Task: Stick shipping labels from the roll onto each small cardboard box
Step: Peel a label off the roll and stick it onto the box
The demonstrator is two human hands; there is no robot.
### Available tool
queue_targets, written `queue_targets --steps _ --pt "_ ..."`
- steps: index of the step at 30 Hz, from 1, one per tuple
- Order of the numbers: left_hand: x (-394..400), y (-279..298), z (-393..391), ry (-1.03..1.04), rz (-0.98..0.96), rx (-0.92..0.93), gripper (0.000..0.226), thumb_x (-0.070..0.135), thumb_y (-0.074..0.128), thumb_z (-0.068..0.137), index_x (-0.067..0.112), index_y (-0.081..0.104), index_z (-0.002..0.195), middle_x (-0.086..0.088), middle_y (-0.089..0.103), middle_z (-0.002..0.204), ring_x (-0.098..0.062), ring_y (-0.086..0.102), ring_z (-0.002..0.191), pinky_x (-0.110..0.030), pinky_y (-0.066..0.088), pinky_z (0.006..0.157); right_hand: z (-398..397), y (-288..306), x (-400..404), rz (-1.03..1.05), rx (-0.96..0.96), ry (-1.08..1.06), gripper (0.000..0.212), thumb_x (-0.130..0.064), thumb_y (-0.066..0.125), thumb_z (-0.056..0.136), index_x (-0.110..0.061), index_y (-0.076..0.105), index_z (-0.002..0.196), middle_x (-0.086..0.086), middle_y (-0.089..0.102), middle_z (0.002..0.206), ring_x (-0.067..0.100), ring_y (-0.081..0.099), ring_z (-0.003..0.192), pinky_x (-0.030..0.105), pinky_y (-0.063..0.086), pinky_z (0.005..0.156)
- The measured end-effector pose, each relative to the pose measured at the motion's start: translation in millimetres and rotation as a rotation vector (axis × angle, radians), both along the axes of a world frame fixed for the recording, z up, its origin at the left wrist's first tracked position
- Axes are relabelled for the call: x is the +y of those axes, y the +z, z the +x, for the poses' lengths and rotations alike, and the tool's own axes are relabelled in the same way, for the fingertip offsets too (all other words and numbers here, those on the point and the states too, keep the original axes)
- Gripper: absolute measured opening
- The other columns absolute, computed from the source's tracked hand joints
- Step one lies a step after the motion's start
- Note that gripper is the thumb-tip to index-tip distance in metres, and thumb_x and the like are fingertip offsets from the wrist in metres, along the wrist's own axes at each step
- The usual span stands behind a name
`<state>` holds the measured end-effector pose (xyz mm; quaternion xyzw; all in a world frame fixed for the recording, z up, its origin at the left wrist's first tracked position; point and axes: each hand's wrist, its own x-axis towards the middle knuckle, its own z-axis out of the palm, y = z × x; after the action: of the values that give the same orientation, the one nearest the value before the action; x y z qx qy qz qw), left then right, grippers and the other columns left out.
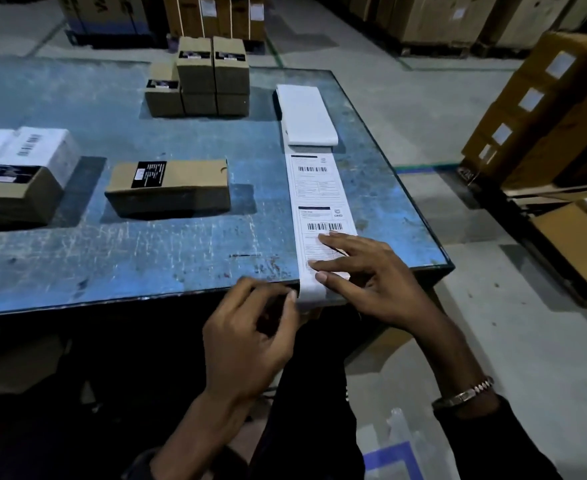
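We judge the peeling step is in hand: our right hand point(364, 268) presses flat-fingered on the label strip point(319, 216) while our left hand point(250, 337) pinches its overhanging end, and next the freed label must travel leftward to the cardboard box point(169, 187).

Premises: a warehouse packing area. Beyond the hands point(319, 299), a worn blue desk point(146, 265) with scuffed paint stands on a bare concrete floor point(406, 109) marked with painted lane lines. Large cardboard cartons point(441, 19) on pallets line the far side, past the desk. To the right of the hands, stacked brown cartons point(544, 109) bear white labels. Small labelled boxes point(212, 74) and a strip of barcode shipping labels point(316, 195) lie on the desk.
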<state>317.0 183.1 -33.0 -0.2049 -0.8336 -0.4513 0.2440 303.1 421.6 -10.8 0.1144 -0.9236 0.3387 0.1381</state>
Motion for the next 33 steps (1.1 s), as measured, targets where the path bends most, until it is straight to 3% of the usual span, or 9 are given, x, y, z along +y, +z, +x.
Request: queue_targets --steps 2,5,9,12,20,25,29,33 --pt "4.1 -5.3 12.1 0.02 0.087 -0.182 0.005 0.029 0.074 0.095 0.027 0.079 0.096 0.014 0.07 0.083 -0.002 0.063 0.068 -0.021 0.05 0.064 4.3 -4.3 -1.1 0.008 0.013 -0.007 0.024 -0.052 0.075 0.095 -0.046 0.081 0.117 -0.017 0.064 0.147 0.003 0.054 0.143 0.053 0.047 0.113" --pt "12.6 -14.4 11.5 -0.074 0.211 -0.486 0.01 0.035 0.077 0.098 0.032 0.083 0.106 0.015 0.078 0.083 0.005 0.067 0.064 -0.022 0.054 0.06 10.6 -10.5 -2.9 -0.039 0.035 -0.02 0.022 -0.049 0.079 0.093 -0.045 0.082 0.114 -0.016 0.067 0.144 0.007 0.056 0.141 0.056 0.047 0.111" --pt "22.5 -6.6 6.4 -0.214 0.531 -0.734 0.011 0.012 0.075 0.097 0.018 0.082 0.104 -0.017 0.071 0.071 0.0 0.056 0.047 -0.014 0.044 0.05 15.5 -12.2 -3.3 -0.086 0.041 -0.05 0.021 -0.051 0.079 0.091 -0.043 0.084 0.109 -0.017 0.068 0.141 0.007 0.058 0.139 0.058 0.046 0.109" --pt "27.2 -2.5 2.5 -0.22 0.608 -0.77 0.011 0.006 0.073 0.098 0.01 0.082 0.103 -0.015 0.063 0.066 -0.001 0.052 0.044 -0.013 0.041 0.049 15.7 -10.6 -6.0 -0.111 0.019 -0.061 0.021 -0.055 0.078 0.09 -0.045 0.084 0.107 -0.02 0.067 0.14 0.008 0.056 0.139 0.06 0.046 0.108" --pt "28.7 3.6 -4.7 -0.227 0.626 -0.793 0.016 0.004 0.071 0.098 0.016 0.082 0.098 -0.005 0.061 0.056 -0.005 0.048 0.04 -0.018 0.039 0.041 13.2 -3.6 -15.0 -0.11 0.082 -0.063 0.018 -0.049 0.082 0.088 -0.037 0.087 0.101 -0.019 0.073 0.124 0.013 0.058 0.134 0.056 0.052 0.1" --pt "29.1 6.6 -8.0 -0.264 0.568 -0.768 0.023 0.003 0.07 0.099 0.023 0.081 0.094 -0.005 0.063 0.054 -0.01 0.046 0.038 -0.02 0.038 0.039 14.9 7.6 -23.1 -0.023 0.255 -0.015 0.006 -0.023 0.085 0.09 -0.018 0.087 0.09 -0.006 0.078 0.105 0.017 0.07 0.105 0.041 0.057 0.083" --pt "29.0 5.2 -9.0 -0.28 0.55 -0.771 0.025 0.003 0.07 0.098 0.026 0.081 0.094 -0.005 0.064 0.054 -0.011 0.046 0.039 -0.023 0.038 0.04 15.2 9.7 -23.5 0.071 0.277 0.015 0.009 -0.02 0.081 0.092 -0.013 0.083 0.086 -0.005 0.077 0.095 0.015 0.071 0.088 0.039 0.057 0.071" --pt "29.0 4.0 -9.4 -0.266 0.542 -0.75 0.018 0.005 0.073 0.097 0.02 0.082 0.095 -0.006 0.063 0.054 -0.01 0.047 0.039 -0.021 0.039 0.04 12.4 13.9 -20.3 -0.09 0.202 -0.026 0.007 -0.009 0.082 0.09 -0.013 0.08 0.084 -0.006 0.076 0.09 0.015 0.072 0.085 0.039 0.057 0.072"
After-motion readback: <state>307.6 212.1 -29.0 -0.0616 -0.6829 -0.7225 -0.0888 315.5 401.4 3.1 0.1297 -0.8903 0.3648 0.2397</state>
